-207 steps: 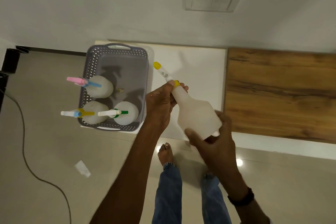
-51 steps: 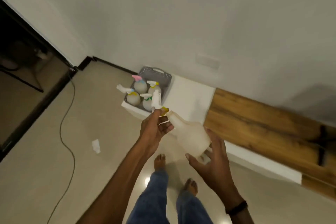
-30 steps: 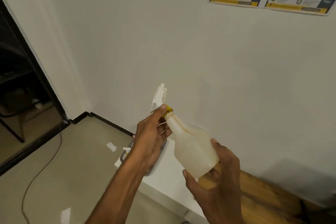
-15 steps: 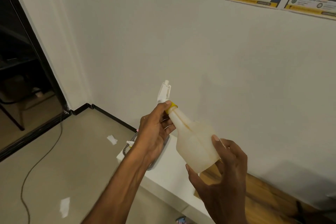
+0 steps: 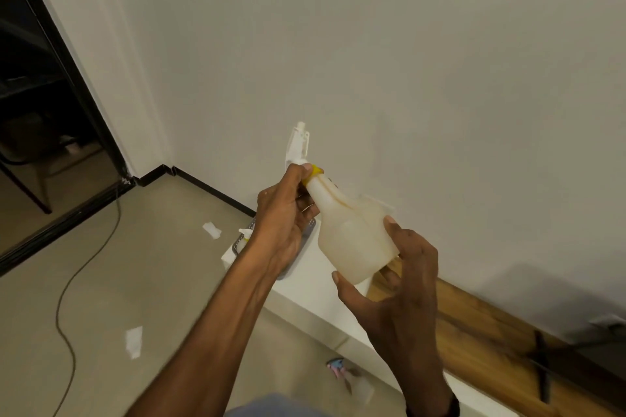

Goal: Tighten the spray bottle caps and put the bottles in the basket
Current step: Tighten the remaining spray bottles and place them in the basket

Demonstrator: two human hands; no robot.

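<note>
I hold a translucent white spray bottle (image 5: 352, 237) tilted in the air in front of the wall, its white trigger head (image 5: 297, 145) pointing up. My left hand (image 5: 283, 217) pinches the yellow cap (image 5: 315, 173) at the bottle's neck. My right hand (image 5: 399, 281) grips the bottle's base from below. The grey basket (image 5: 240, 244) sits on the low white shelf (image 5: 311, 288), mostly hidden behind my left wrist; one white nozzle (image 5: 243, 232) of a bottle inside it shows.
A wooden bench top (image 5: 491, 332) runs to the right of the white shelf. A black cable (image 5: 78, 281) and paper scraps (image 5: 133, 341) lie on the floor. A dark doorway (image 5: 40, 118) opens at left. Another spray bottle (image 5: 352, 379) lies on the floor below the shelf.
The view has risen from looking down at the basket to facing the wall. The bottle stays in both hands, and my right fingers have shifted their grip on the base.
</note>
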